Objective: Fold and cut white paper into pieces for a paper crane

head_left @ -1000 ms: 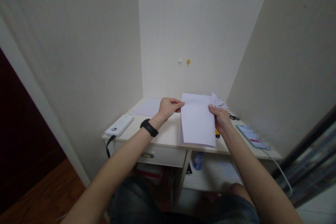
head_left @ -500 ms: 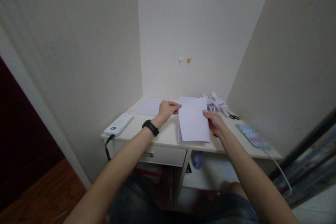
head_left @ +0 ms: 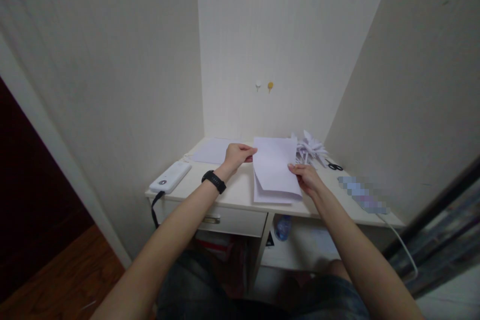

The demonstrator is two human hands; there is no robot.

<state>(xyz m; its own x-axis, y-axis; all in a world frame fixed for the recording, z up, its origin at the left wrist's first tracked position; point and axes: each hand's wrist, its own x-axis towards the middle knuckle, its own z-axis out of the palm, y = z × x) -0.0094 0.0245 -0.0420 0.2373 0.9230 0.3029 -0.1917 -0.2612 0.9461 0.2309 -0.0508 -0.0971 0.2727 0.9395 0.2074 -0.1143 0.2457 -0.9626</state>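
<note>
Pale walls close in on three sides of a small cream surface (head_left: 240, 197) set in a corner nook, with a drawer beneath it. A white sheet of paper (head_left: 275, 167) is held near the middle of that surface, folded so that an upper layer lies askew over a lower one whose edge shows along the near side. Its left edge is pinched by the closed fingers of the left hand (head_left: 237, 154), which wears a black wristband (head_left: 213, 181); its right edge is pressed by the right hand (head_left: 308, 178), fingers curled onto the paper, apparently so that the layers can be lined up. Behind it a heap of folded white paper shapes (head_left: 309, 149) is seen, with black scissors (head_left: 333, 165) just beside it. Another flat sheet (head_left: 212, 151) lies at the back left, and a white power bank (head_left: 170, 177) with a black cord rests at the left edge. No writing can be read anywhere; a device at the right is blurred out.
</note>
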